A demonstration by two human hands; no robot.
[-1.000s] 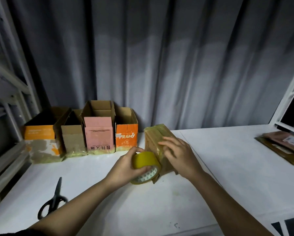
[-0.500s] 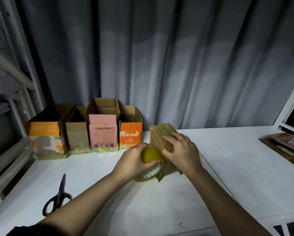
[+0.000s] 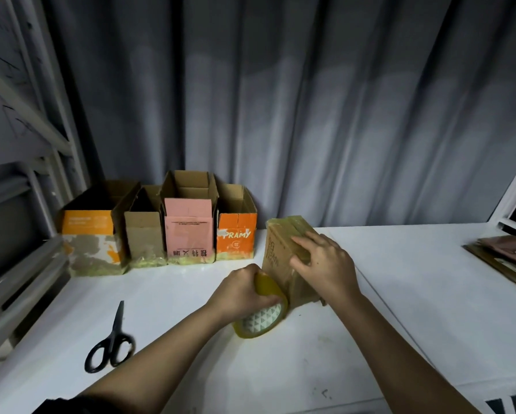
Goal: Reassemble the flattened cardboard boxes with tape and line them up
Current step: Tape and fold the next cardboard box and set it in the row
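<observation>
1. Cardboard is under both hands: the brown box (image 3: 283, 258) stands on the white table (image 3: 415, 294), just right of the row of four open boxes (image 3: 161, 231).
2. Against a second ago, the left hand (image 3: 242, 297) has slid the tape roll (image 3: 264, 309) down the box's near corner toward the table; the right hand (image 3: 325, 264) has spread flatter over the top. The box itself stands where it did.
3. The box's long axis runs away from the person, angled slightly left, its taped top facing up.
4. The left hand grips the roll, fingers curled over its rim, the roll touching the box's near lower edge.
5. The right hand presses straight fingers on the box's top near edge, holding it down.
6. Black scissors (image 3: 110, 342) lie well left of the roll; flattened cardboard (image 3: 504, 258) is stacked at the table's far right.
</observation>
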